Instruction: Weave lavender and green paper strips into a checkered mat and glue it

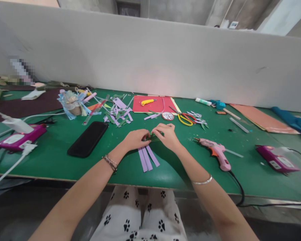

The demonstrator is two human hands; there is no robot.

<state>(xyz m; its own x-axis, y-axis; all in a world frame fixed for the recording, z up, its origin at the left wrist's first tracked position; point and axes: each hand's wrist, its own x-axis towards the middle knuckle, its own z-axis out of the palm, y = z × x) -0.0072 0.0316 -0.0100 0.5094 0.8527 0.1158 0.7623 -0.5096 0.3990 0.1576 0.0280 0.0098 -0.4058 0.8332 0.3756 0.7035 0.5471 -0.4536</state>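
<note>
Small green piece (155, 138), probably paper, three flat purple strips (146, 159) fanned nearby

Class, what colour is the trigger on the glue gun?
The trigger is orange, on the pink glue gun; the head view shows it.

The left hand (137, 139) and right hand (167, 135) meet above the green worktable (215, 187), their fingertips pinching a small green piece (155, 138). Purple strips (147, 158) extend below the left hand toward the table's near edge. A black phone (88, 139) lies left of the hands; a pink glue gun (217, 151) lies to the right. Beyond the hands, a yellow cutter (147, 102) rests on a red sheet (141, 108). Scissors (185, 119) lie beside a round case (168, 116). Purple and green cuttings (118, 112) are piled behind the phone.
</note>
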